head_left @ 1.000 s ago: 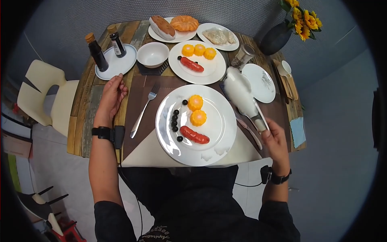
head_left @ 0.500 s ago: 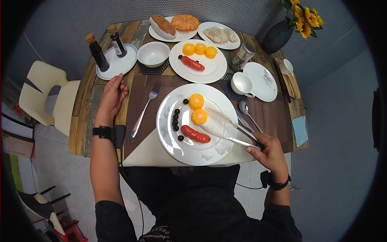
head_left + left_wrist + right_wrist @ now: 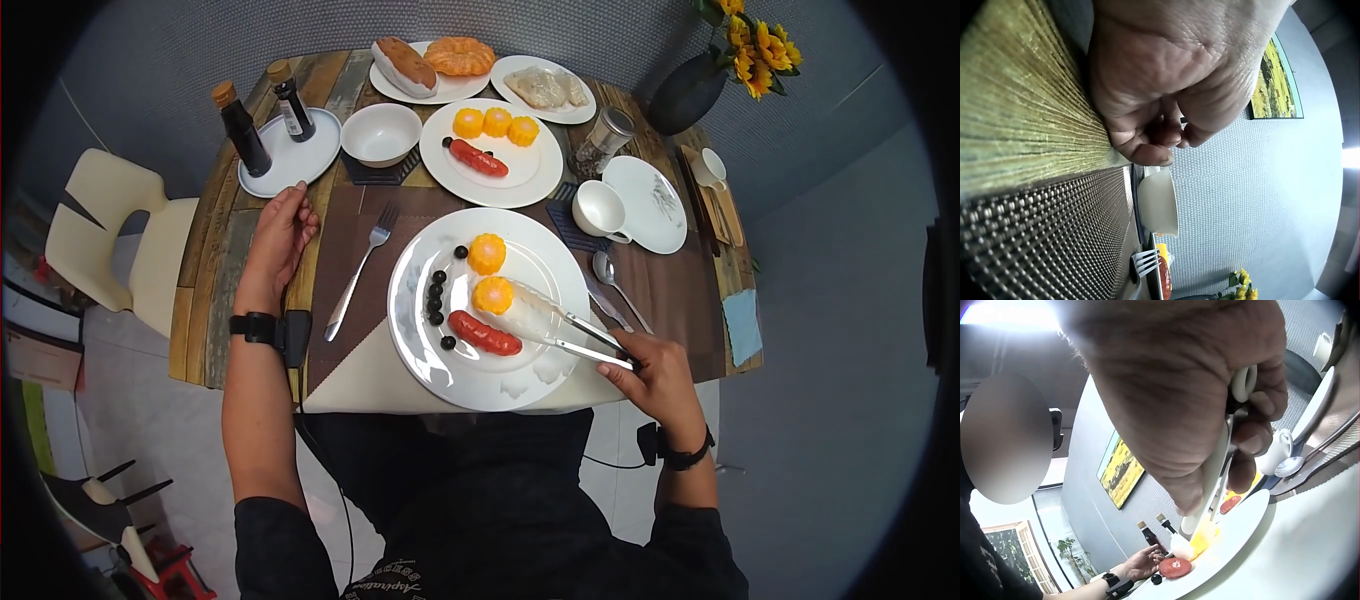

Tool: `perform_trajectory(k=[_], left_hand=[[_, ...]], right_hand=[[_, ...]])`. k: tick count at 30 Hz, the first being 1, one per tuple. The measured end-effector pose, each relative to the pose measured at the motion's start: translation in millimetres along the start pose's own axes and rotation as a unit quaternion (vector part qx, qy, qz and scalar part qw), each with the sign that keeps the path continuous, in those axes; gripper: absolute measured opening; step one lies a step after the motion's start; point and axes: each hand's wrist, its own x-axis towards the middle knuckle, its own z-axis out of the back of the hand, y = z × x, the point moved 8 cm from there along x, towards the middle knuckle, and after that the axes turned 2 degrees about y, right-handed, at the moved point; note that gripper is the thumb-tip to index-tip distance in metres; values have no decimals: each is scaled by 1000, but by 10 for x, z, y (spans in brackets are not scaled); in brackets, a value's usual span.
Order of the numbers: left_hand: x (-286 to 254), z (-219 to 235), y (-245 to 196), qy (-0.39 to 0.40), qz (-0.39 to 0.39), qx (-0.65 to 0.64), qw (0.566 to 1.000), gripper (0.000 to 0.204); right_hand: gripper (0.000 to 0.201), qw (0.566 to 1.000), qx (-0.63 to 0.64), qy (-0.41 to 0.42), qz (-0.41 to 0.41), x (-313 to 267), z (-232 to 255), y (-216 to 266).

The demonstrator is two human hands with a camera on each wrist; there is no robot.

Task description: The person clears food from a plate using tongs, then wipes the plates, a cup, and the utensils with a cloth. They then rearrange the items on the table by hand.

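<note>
The right hand (image 3: pixel 655 378) grips a pair of tongs (image 3: pixel 588 338) with pale, translucent heads, fingers curled round the handles. Their heads lie over the large white plate (image 3: pixel 420 370), against the lower corn piece (image 3: pixel 492 295); whether they pinch it I cannot tell. A second corn piece (image 3: pixel 487 254) sits just above, a red sausage (image 3: pixel 485 333) just below, and several black balls (image 3: pixel 436 304) line the plate's left part. The left hand (image 3: pixel 282 238) rests at the table's left, its fingers loosely curled and holding nothing, as the left wrist view (image 3: pixel 1166 81) shows too.
Left of the plate lies a fork (image 3: pixel 360 275). A cup (image 3: pixel 600 209), a spoon (image 3: pixel 620 290) and a patterned plate (image 3: pixel 645 205) are on the right. Behind are a bowl (image 3: pixel 380 135), a plate of corn and sausage (image 3: pixel 455 185), two bottles (image 3: pixel 240 130) and a jar (image 3: pixel 603 140).
The tongs swung from beside the cup down over the large plate, and the right hand moved slightly left. The lower corn piece has shifted a little down and left. The left hand stayed still.
</note>
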Motion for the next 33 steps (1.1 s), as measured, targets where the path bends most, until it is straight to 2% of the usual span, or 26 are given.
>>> perform_trajectory(k=[8,10,12,14,16,21,24,26,33], left_hand=[[-7,-24,-7,11,-3,-2,1000,26],[-12,-32,-2,10,-3,-3,1000,25],[-19,-41,-13,16,-3,6,1000,27],[-14,-28,-10,15,-3,8,1000,27],[-3,-37,0,17,-3,10,1000,28],[-11,-22,-1,17,-4,0,1000,26],[0,-17,11,25,-4,-5,1000,26],[6,-9,13,24,-6,-7,1000,26],[-8,-33,-2,19,-6,13,1000,28]], right_hand=[[45,999,33,-14,6,-29,192,-4],[45,997,63,-24,-26,31,326,-43],[43,998,56,-33,-26,189,435,-41],[42,993,52,-101,32,395,604,-11],[42,995,16,-98,17,708,700,11],[46,997,-30,-73,-8,1726,642,-137],[43,996,-47,-68,-41,2144,496,-248],[47,995,-50,-63,-66,2278,403,-278],[46,996,-45,-63,-53,2357,210,-304]])
